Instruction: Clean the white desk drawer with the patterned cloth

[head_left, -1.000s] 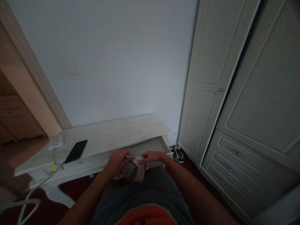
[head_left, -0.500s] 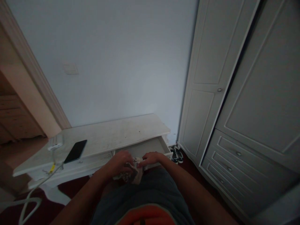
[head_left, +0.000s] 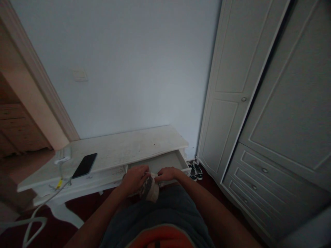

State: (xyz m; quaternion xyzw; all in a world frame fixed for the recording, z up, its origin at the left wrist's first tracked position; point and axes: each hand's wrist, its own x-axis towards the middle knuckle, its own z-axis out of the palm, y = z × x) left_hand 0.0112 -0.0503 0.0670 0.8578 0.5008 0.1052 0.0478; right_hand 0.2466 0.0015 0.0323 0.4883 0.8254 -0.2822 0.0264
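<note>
Between my hands hangs a crumpled, light patterned cloth [head_left: 150, 190] with a dark grey patch, just in front of an open drawer [head_left: 168, 162]. My left hand [head_left: 134, 177] is closed on the cloth's upper left part, its fingertips partly hidden. On the other side my right hand [head_left: 166, 174] pinches the cloth's right edge with thumb and fingers. Both hands are close together at the drawer's front edge, above my lap. The part of the drawer interior that shows is pale and bare.
A phone [head_left: 84, 165] and a white power bank [head_left: 62, 155] with a cable [head_left: 46, 202] lie on the white table [head_left: 124, 144]. Dark shoes [head_left: 195, 170] stand on the floor beside a wardrobe [head_left: 219, 131]. A light switch [head_left: 80, 75] is on the wall.
The cloth has been turned and gathered between the hands, hanging more narrowly now. My left hand has shifted slightly up and right; my right hand stays nearly in place.
</note>
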